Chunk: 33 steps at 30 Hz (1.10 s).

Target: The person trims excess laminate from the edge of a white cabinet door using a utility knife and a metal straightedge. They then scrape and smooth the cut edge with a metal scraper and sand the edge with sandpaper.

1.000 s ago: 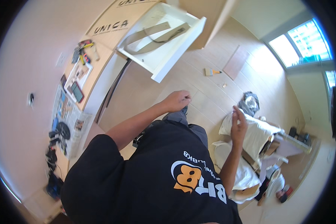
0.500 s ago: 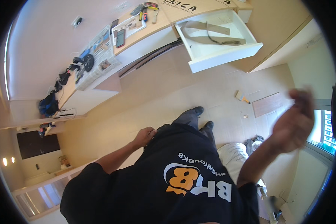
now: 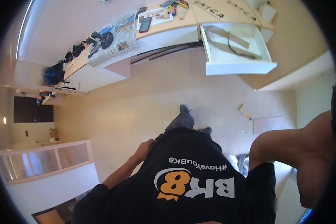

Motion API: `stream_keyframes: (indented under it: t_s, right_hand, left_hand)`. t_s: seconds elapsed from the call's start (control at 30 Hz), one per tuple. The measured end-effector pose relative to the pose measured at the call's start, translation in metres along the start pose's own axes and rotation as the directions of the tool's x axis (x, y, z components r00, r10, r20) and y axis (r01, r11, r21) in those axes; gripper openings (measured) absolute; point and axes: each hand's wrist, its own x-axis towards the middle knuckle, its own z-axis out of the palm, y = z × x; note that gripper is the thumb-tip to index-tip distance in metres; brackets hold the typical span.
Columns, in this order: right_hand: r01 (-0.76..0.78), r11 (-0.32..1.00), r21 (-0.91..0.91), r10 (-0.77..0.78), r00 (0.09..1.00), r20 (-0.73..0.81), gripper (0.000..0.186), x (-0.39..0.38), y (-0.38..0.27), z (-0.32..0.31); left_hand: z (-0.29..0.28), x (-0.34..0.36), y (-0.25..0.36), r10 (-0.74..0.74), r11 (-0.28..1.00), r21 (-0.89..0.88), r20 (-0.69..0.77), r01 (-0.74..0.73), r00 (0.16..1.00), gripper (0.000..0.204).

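My left hand rests at my left hip against the hem of my black T-shirt. Its fingers are tucked out of sight, so I cannot see whether they hold anything. Raised very close at the right edge, my right hand is cut off by the rim and its fingers do not show. Beyond my feet, a white drawer is pulled out of the cabinet, with flat brownish strips lying inside. Neither hand touches it.
On the long counter lie a phone, hand tools, newspaper and a black round device. A dark blue bag sits at its left end. A wide paintbrush and a board lie on the floor.
My right hand has come up and closer, to the right rim. The view has turned, so the counter and drawer appear further right. My left hand stays at my hip.
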Motion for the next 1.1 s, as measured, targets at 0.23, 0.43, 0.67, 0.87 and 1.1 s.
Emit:
stream_keyframes:
  t_s: [0.23,0.43,0.67,0.87,1.1]
  right_hand:
    - [-0.334,0.936,0.106,0.342,0.938,-0.061,0.046,-0.003,0.070,0.074]
    - [-0.937,0.312,-0.157,0.928,0.265,0.262,0.020,-0.155,0.101,0.215]
    - [-0.837,0.104,-0.537,0.813,-0.239,0.530,0.024,-0.339,0.045,0.297]
    - [-0.839,-0.213,-0.502,0.836,-0.422,0.350,0.026,-0.375,0.094,0.323]
    - [-0.836,-0.074,-0.544,0.806,-0.371,0.462,0.029,-0.383,0.188,0.366]
  left_hand:
    - [-0.002,0.011,-0.022,-0.137,0.972,-0.202,-0.070,0.120,0.988,0.036]
    - [-0.027,0.060,-0.072,-0.314,0.825,-0.501,-0.024,0.261,0.949,0.028]
    - [-0.070,0.092,-0.105,-0.504,0.781,-0.393,0.061,0.485,0.861,0.026]
    - [-0.093,0.101,-0.112,-0.530,0.771,-0.398,0.033,0.497,0.848,0.026]
    - [-0.126,0.121,-0.113,-0.605,0.639,-0.548,0.075,0.540,0.793,0.027]
